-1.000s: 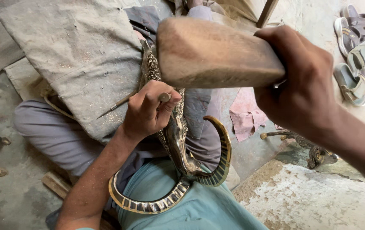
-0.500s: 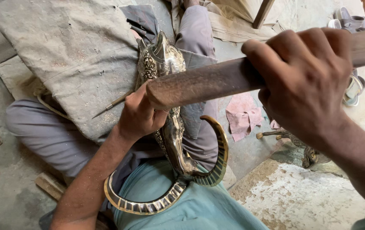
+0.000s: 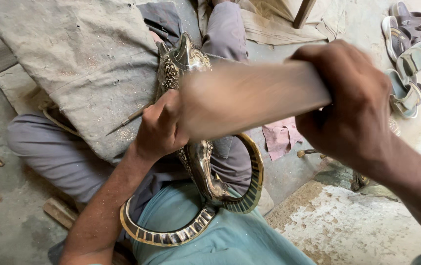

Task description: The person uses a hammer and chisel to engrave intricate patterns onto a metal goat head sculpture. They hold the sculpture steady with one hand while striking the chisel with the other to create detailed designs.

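My right hand (image 3: 355, 105) grips a wooden mallet (image 3: 250, 98), blurred with motion, its head down over my left hand. My left hand (image 3: 159, 127) is closed around a small metal chisel held against an ornate brass animal-head piece (image 3: 186, 64) with long curved, banded horns (image 3: 250, 181). The brass piece lies across my lap, its snout pointing away from me. A thin pointed tool (image 3: 124, 121) sticks out to the left of my left hand over a grey cloth (image 3: 78, 59).
I sit cross-legged on a concrete floor in grey trousers (image 3: 53, 152) and a teal shirt (image 3: 220, 235). Several sandals (image 3: 409, 44) lie at the top right. A pink rag (image 3: 281, 137) and a small metal tool (image 3: 313, 153) lie on the floor to the right.
The mallet has swung down from a raised position onto the chisel in my left hand. My left hand and the brass piece have stayed in place.
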